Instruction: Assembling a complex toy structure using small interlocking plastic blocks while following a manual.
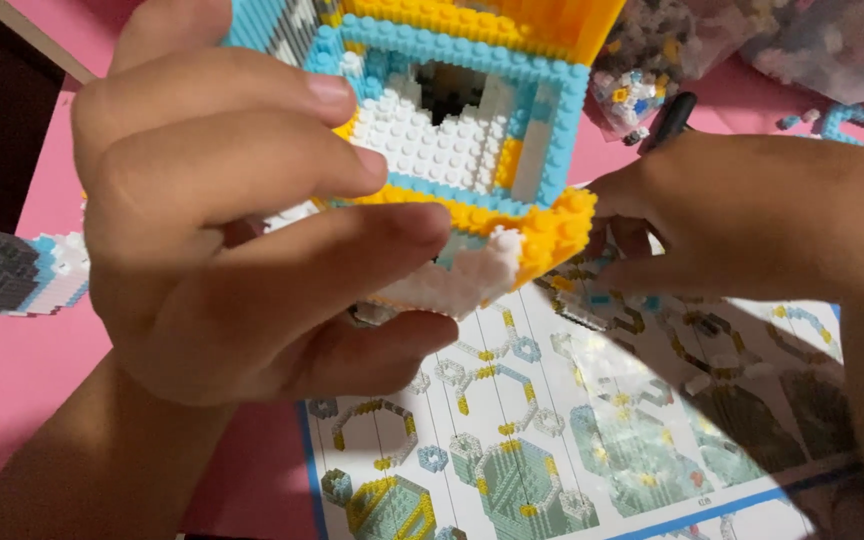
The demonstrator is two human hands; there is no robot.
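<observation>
My left hand [242, 230] grips a small-brick model [462, 130] built of yellow, light blue and white studs, held up close to the camera. Its fingers wrap the model's left side and underside, near a white part [462, 280] at the bottom. My right hand [752, 215] rests at the model's lower right corner, fingers curled near the yellow edge, with a black pen-like tool [670, 118] sticking up behind it. Whether the right hand holds that tool or touches the model is unclear.
A printed building guide [552, 420] with coloured step diagrams lies on the pink surface [32, 370] below. A grey, blue and white brick piece [17, 272] sits at the left edge. Clear bags of loose bricks [802, 40] lie at the top right.
</observation>
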